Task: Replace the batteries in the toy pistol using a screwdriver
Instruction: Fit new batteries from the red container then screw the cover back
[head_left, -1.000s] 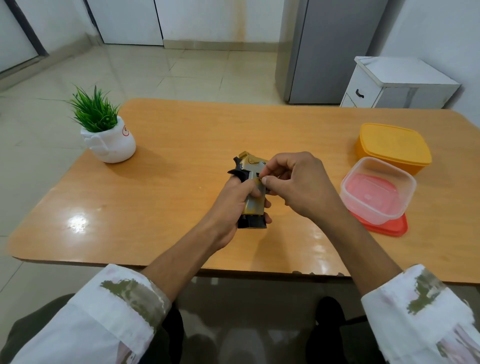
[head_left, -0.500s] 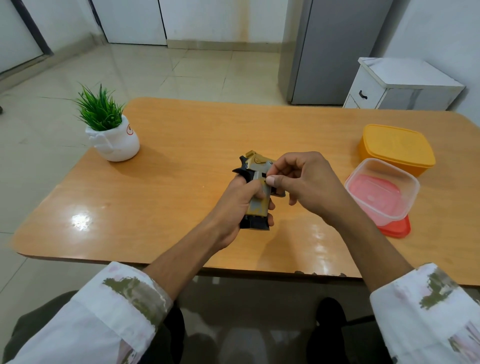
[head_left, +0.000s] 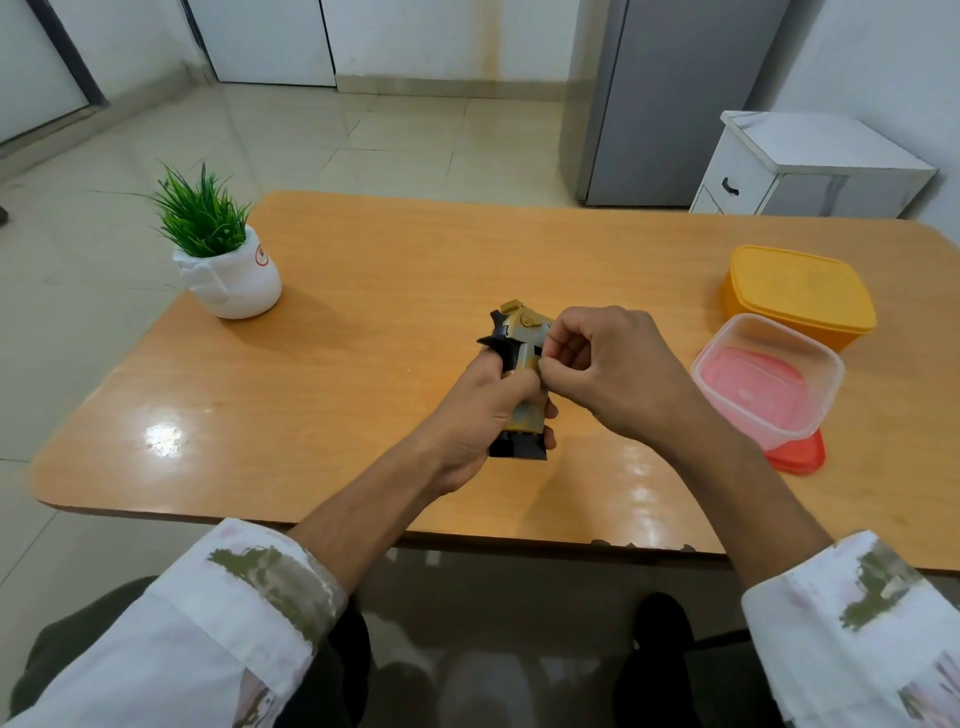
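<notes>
Left hand wraps the grip of the gold and black plastic toy pistol at the near middle of the orange wooden table, long axis near-to-far, butt nearest. Right hand, just right of it with fingers curled, pinches its right side; which part is hidden.

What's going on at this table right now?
A person sits at the table, holding a toy pistol above it. The left hand grips the pistol by its handle, and the right hand pinches at its side; what exactly it pinches is too small to tell. No screwdriver is in view. A clear tub, a yellow box and a potted plant sit untouched on the table.
</notes>
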